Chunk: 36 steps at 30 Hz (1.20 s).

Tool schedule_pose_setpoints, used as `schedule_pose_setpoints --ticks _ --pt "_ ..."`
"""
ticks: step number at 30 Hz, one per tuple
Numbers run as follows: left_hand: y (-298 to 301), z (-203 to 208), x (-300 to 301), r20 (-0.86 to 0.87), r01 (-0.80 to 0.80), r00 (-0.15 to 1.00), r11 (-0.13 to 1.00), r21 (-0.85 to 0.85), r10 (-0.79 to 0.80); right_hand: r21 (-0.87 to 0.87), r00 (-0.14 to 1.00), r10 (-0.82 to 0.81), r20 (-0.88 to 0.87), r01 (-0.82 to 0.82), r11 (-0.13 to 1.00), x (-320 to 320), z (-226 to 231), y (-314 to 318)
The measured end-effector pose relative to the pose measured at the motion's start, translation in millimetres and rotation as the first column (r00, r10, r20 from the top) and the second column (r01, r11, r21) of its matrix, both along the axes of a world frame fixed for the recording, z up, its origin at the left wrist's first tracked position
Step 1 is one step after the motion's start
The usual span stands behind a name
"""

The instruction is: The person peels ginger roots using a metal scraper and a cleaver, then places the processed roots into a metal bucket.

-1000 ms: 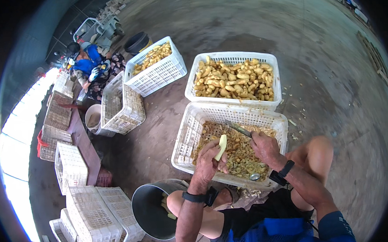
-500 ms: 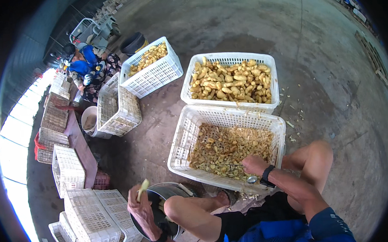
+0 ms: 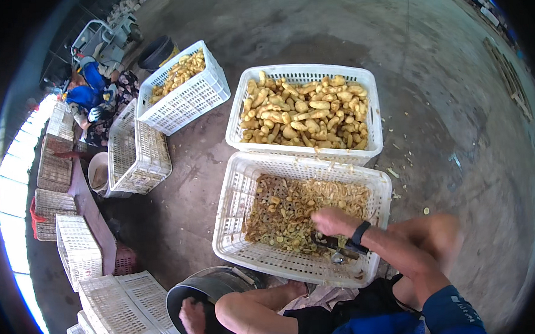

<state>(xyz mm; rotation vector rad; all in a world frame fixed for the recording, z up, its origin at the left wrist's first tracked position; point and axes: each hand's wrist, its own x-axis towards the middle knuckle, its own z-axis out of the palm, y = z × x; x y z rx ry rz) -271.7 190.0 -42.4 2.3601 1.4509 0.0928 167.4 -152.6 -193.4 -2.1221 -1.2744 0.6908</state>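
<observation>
My left hand (image 3: 194,319) is down inside the metal bucket (image 3: 217,281) by my knee. Its fingers are dim and partly hidden, so what they hold does not show. My right hand (image 3: 337,222) is closed over the near white crate (image 3: 235,254), gripping a metal tool (image 3: 337,257) with a rounded, shiny end. Beneath it lie brown and yellow peelings and cut bits (image 3: 282,220). Just beyond stands a second white crate (image 3: 374,117), filled with tan, knobbly roots (image 3: 310,112) that look like ginger.
Another white crate (image 3: 192,92) of roots stands at far left, near a seated person in blue (image 3: 91,85). Next to it are an empty-looking dirty crate (image 3: 150,157) and a pale bucket (image 3: 99,172). Stacked crates (image 3: 115,311) line the left side. Scraps lie on the floor at right.
My left hand has gone from above the bucket's rim down into it; the pale peeled piece it held is out of sight. The right hand has shifted slightly left. The whole view has tilted a little.
</observation>
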Motion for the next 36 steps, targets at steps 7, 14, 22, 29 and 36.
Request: schedule_pose_setpoints --ticks 7,14,22,29,36 --pt "-94.0 148.8 198.3 0.612 0.200 0.791 0.945 -0.257 -0.001 0.147 0.860 -0.294 0.417 0.255 0.956 171.7 82.0 71.1" --pt "-146.2 141.8 325.1 0.640 0.733 0.638 0.593 -0.334 -0.428 0.330 0.627 -0.501 0.597 0.377 0.865 297.4 65.1 79.3" --pt "-118.3 58.3 333.9 0.384 0.631 0.768 0.708 -0.316 -0.513 0.123 0.632 -0.398 0.665 0.433 0.893 316.5 16.1 101.7" --pt "-128.4 66.7 337.5 0.472 0.684 0.690 0.708 -0.176 -0.549 0.049 0.749 -0.544 0.379 0.571 0.820 307.0 19.1 43.3" --pt "-150.5 73.3 324.0 0.653 0.724 0.660 0.547 -0.420 -0.372 0.195 0.676 -0.410 -0.612 0.631 0.751 239.7 123.2 6.7"
